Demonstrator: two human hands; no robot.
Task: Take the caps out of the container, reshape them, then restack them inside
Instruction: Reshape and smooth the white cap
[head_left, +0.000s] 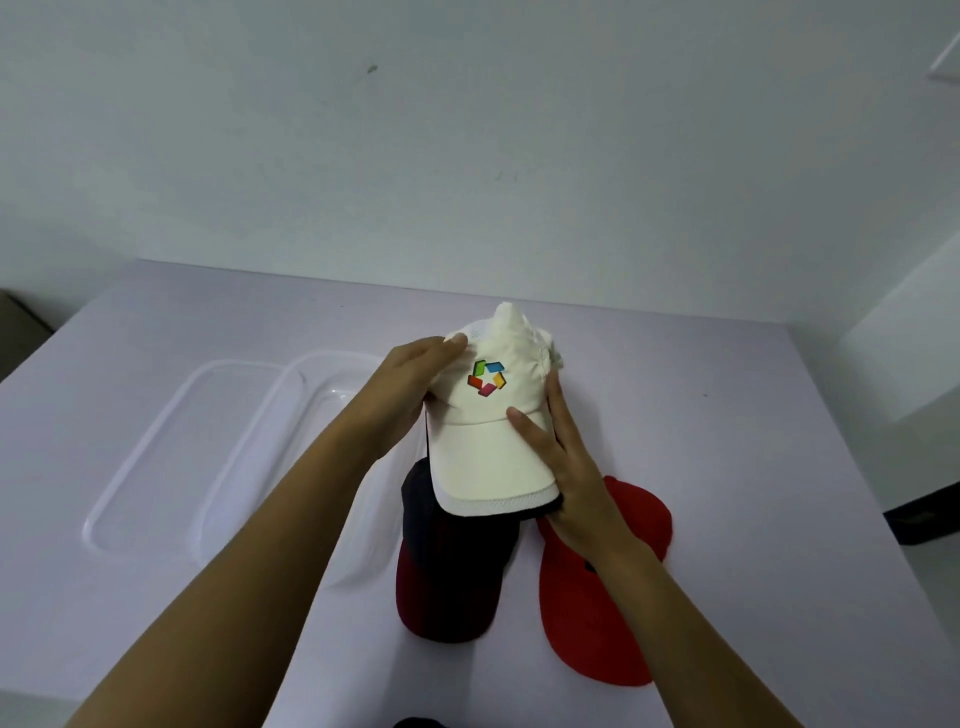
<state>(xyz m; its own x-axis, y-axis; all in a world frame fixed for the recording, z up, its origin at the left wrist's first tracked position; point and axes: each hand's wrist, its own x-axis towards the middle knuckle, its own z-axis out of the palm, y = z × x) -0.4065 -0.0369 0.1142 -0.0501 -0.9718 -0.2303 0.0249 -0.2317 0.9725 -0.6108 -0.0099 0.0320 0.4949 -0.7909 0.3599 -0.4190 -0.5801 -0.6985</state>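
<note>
White cap (488, 415) is held above the tabletop centre, over the dark cap (447, 561). Left hand (410, 395) cups the crown side, right hand (566, 457) grips crown and brim edge. Cap prob. light, soft crown w/ stiffer brim; better hold by brim.

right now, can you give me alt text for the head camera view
Both hands, left hand and right hand, hold a cream cap with a colourful logo above a dark cap and a red cap on a pale purple table. A clear container lies to the left.
</note>
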